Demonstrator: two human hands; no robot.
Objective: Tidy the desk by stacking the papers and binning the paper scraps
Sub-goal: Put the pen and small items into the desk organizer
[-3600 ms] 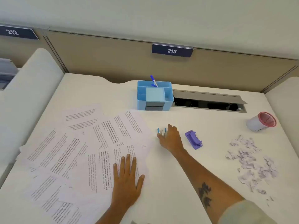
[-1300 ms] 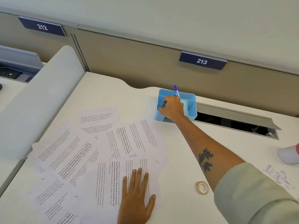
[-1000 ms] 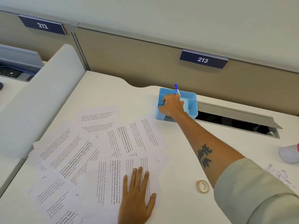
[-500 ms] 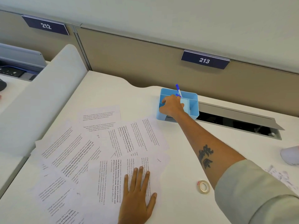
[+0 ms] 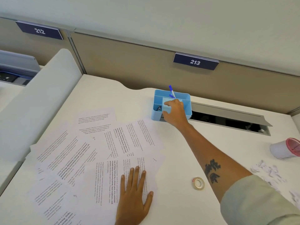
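The left hand (image 5: 134, 197) lay flat, fingers spread, holding nothing, pressed on the nearest sheet of the papers (image 5: 90, 158). These printed white sheets were fanned loosely and overlapped across the left half of the white desk (image 5: 183, 153), their outer corners reaching the desk's left edge beside a pale rounded divider (image 5: 37, 101). The right hand (image 5: 176, 112) reached over the blue plastic organiser (image 5: 172, 106) at the rear edge, fingers loosely curled with nothing gripped, thumb at the front wall, index tip on a pale blue pad. A blue pen (image 5: 171, 92) stood tilted in a rear compartment. To the organiser's right ran an open cable slot with a grey flap (image 5: 227, 114). Bare desktop lay open between the sheets and the forearm. A tape roll (image 5: 198, 183) lay flat near the front. Crumpled white paper scraps (image 5: 269, 172) were scattered at the right edge, near a white cup (image 5: 284, 151) with pink rim tipped on its side
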